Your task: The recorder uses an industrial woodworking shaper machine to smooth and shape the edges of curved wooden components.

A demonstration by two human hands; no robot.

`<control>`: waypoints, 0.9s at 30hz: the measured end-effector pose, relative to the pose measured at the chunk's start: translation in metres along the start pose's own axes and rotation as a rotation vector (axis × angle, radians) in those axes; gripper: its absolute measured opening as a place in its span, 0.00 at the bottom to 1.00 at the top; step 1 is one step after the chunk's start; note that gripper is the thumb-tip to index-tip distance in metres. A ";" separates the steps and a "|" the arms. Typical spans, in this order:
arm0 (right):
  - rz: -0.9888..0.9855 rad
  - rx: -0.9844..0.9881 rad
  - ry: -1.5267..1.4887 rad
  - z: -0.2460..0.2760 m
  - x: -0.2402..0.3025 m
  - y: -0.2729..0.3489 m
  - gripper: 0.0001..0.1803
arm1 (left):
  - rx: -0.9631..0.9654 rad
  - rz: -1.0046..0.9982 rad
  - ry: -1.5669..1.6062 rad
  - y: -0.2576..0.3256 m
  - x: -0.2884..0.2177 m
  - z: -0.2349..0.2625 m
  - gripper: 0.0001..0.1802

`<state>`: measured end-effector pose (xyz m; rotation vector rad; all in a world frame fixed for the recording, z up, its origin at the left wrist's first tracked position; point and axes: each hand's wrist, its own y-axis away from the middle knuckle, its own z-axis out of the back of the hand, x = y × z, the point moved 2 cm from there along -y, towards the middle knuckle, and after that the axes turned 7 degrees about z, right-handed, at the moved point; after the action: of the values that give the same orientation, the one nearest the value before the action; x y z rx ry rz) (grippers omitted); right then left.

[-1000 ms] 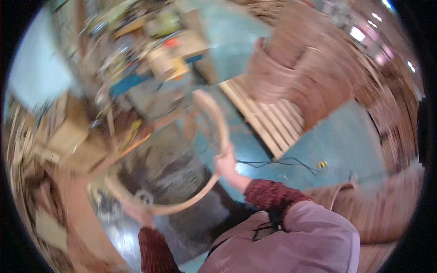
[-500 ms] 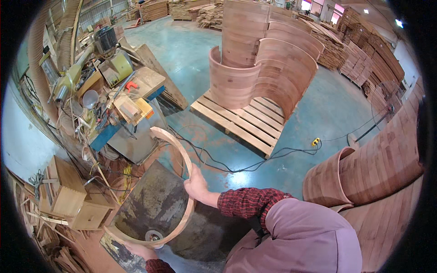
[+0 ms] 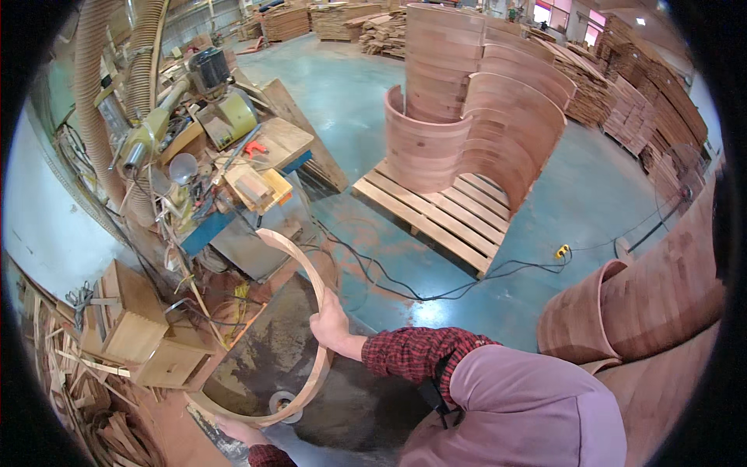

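I hold a long curved strip of bent wood [image 3: 311, 280] that arcs from near the workbench down toward my body. My right hand [image 3: 331, 325] grips its middle part, the red plaid sleeve behind it. My left hand [image 3: 237, 428] holds the strip's lower end near the picture's bottom edge, mostly cut off. Under the strip lies a dark stained metal sheet [image 3: 257, 354] with a roll of tape [image 3: 282, 403] on it.
A cluttered workbench [image 3: 233, 171] with tools and dust hoses stands at the left. Wooden boxes [image 3: 128, 319] and scrap strips lie lower left. A pallet [image 3: 443, 210] carries stacked curved wood panels [image 3: 467, 124]. More curved panels [image 3: 646, 303] stand at the right; a black cable [image 3: 467, 284] crosses the floor.
The view has swung and steadied, now showing the pallet and panels. The curved strip stays in both hands, seen lower in the picture with its top end near the bench.
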<state>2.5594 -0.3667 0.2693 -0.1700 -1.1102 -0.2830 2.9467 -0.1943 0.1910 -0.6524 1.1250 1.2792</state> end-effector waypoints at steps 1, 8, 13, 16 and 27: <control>0.027 0.014 -0.007 -0.007 0.002 0.000 0.38 | 0.012 0.005 0.033 -0.003 0.002 0.004 0.37; 0.118 0.107 -0.045 -0.063 0.022 0.005 0.37 | -0.081 -0.011 0.000 -0.037 0.031 0.054 0.37; 0.192 0.175 -0.043 -0.095 0.037 0.015 0.35 | -0.092 0.036 0.136 -0.010 0.016 0.083 0.36; 0.199 0.200 -0.071 -0.107 0.043 0.023 0.35 | -0.040 -0.107 0.220 0.039 -0.025 0.083 0.34; 0.340 0.398 0.037 -0.158 0.053 0.057 0.32 | -0.352 0.203 0.376 0.014 0.047 0.159 0.26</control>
<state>2.7344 -0.3633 0.2486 0.0032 -1.0597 0.2383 2.9738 -0.0311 0.2088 -1.0969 1.3061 1.5912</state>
